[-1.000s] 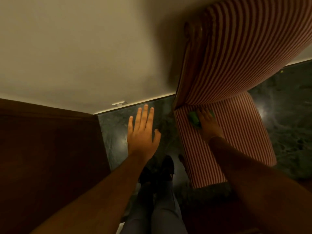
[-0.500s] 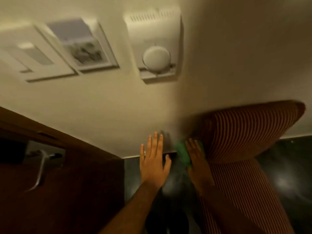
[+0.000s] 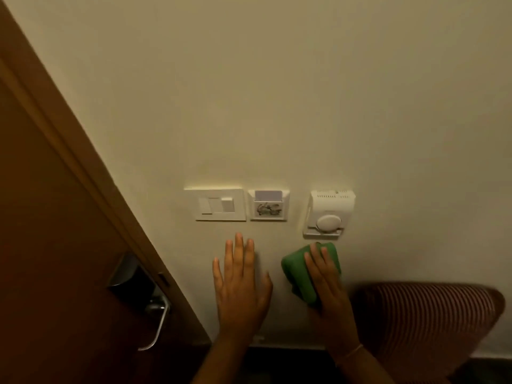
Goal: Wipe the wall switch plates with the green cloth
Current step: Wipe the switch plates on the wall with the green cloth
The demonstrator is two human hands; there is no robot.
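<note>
Three white fittings hang in a row on the cream wall: a switch plate (image 3: pixel 217 205) on the left, a key-card holder (image 3: pixel 268 205) with a card in it, and a thermostat (image 3: pixel 330 213) with a round dial on the right. My right hand (image 3: pixel 328 284) holds the folded green cloth (image 3: pixel 299 268) just below the thermostat, apart from it. My left hand (image 3: pixel 239 281) is spread flat with fingers apart, below the gap between switch plate and card holder, holding nothing.
A brown wooden door (image 3: pixel 50 245) with a metal lever handle (image 3: pixel 156 320) fills the left side. A red-and-white striped armchair (image 3: pixel 424 314) stands against the wall at the lower right, close to my right arm.
The view has swung up from the floor and chair to the wall. Both hands have risen; the right hand took the green cloth from the chair seat up to just under the thermostat.
</note>
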